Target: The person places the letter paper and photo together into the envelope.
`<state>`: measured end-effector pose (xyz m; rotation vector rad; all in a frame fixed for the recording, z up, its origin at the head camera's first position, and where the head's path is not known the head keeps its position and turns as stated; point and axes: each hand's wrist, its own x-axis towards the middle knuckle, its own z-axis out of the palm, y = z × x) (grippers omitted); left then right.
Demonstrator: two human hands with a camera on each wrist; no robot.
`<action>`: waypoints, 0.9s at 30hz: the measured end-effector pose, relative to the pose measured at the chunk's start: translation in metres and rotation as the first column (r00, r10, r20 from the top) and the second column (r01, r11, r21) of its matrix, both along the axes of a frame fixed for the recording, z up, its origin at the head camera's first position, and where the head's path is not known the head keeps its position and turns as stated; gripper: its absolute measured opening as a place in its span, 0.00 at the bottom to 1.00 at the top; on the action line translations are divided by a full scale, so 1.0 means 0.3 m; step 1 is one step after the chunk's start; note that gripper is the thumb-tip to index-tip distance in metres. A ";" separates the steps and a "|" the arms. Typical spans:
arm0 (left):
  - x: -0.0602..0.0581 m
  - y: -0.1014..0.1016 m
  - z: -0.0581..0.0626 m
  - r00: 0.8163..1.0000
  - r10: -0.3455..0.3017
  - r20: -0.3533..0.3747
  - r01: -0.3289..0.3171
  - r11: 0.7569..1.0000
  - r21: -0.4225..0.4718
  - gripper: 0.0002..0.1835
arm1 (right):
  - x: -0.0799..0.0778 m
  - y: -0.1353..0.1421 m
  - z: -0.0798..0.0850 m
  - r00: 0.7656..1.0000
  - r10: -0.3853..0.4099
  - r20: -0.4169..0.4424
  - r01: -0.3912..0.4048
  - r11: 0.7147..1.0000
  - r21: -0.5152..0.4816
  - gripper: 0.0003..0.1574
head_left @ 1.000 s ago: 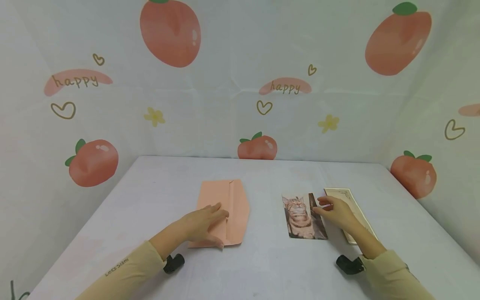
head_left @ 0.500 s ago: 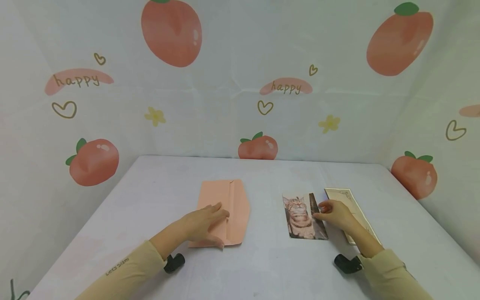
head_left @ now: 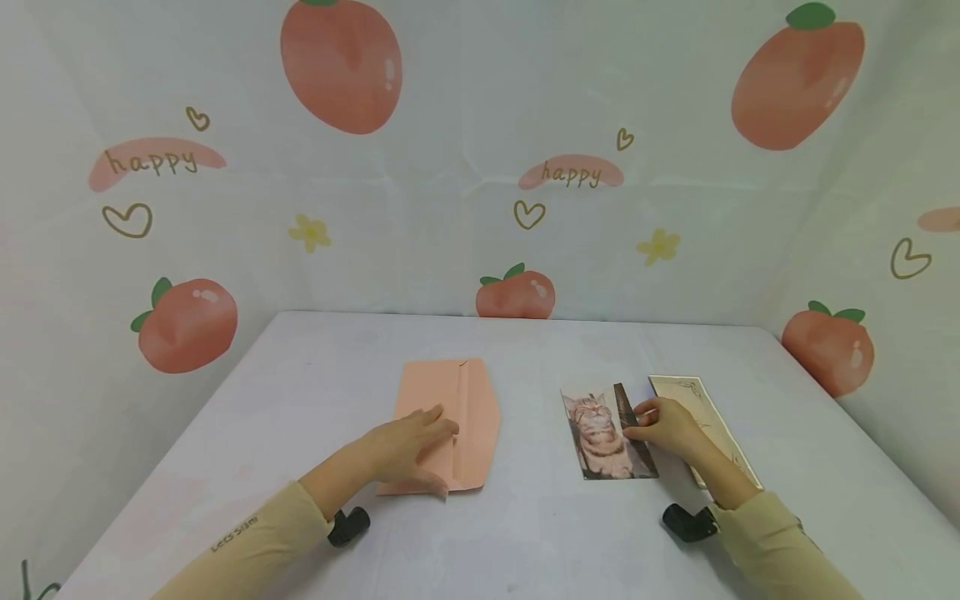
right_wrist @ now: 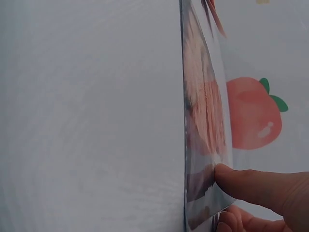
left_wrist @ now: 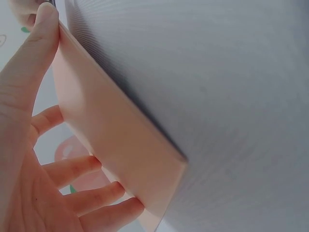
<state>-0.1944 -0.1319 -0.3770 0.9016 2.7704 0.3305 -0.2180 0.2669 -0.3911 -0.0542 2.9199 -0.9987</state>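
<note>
A pink envelope point(head_left: 429, 382) lies left of the middle of the table in the head view, its flap folded out to the right. My left hand point(head_left: 411, 446) rests on it with fingers spread and relaxed; in the left wrist view the thumb lies at one edge and the fingertips touch the envelope point(left_wrist: 106, 121). To the right lies a cat photo point(head_left: 600, 442). My right hand point(head_left: 672, 429) pinches its right edge. In the right wrist view the thumb presses on top of the photo point(right_wrist: 205, 111) and the other fingers curl at its underside.
A cream card point(head_left: 693, 398) with a decorated border lies right of the photo, partly covered by my right hand and forearm. White cloth point(head_left: 525, 533) covers the table. Behind it hangs a white curtain point(head_left: 450, 208) printed with fruit.
The right thumb and fingers have closed on the photo's edge, and the photo has turned slightly, its far edge shifting left. My left hand and the envelope have stayed in place.
</note>
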 end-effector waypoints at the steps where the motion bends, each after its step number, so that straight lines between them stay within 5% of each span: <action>1: 0.000 0.000 0.000 1.000 0.001 -0.001 -0.001 1.000 -0.001 0.41 | 0.000 -0.001 0.001 1.000 0.002 0.001 -0.002 1.000 0.002 0.26; 12: 0.000 0.001 0.000 1.000 0.008 0.005 -0.008 1.000 0.001 0.42 | 0.000 -0.004 0.003 1.000 -0.001 0.007 0.001 1.000 0.011 0.23; 27: 0.000 -0.002 -0.004 1.000 -0.011 -0.011 0.011 1.000 0.003 0.41 | 0.007 -0.010 0.027 0.999 0.051 0.008 -0.050 0.994 -0.101 0.19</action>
